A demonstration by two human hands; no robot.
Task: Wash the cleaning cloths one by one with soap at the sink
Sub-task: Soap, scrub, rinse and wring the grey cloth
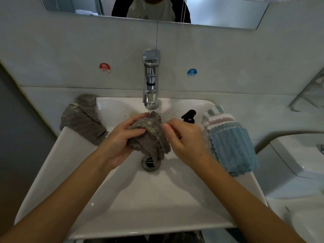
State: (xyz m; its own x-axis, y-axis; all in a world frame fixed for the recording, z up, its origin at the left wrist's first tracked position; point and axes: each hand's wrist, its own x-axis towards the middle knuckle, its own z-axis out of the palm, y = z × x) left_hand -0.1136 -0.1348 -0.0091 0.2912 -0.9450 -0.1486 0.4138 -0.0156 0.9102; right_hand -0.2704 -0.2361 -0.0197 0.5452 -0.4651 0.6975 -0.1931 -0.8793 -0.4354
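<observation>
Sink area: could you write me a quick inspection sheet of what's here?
Surface: white sink, no water seen running from the faucet.
Job's things: grey cloth held over the drain; second grey cloth draped on the left rim; stacked blue and striped cloths on the right rim; black pump head behind the right hand.
Clutter: nothing seen.
Hands: left hand grips the grey cloth; right hand pinches its edge.
Cables: thin cord hanging against the wall.
Surroundings: mirror, hot sticker, cold sticker.
</observation>
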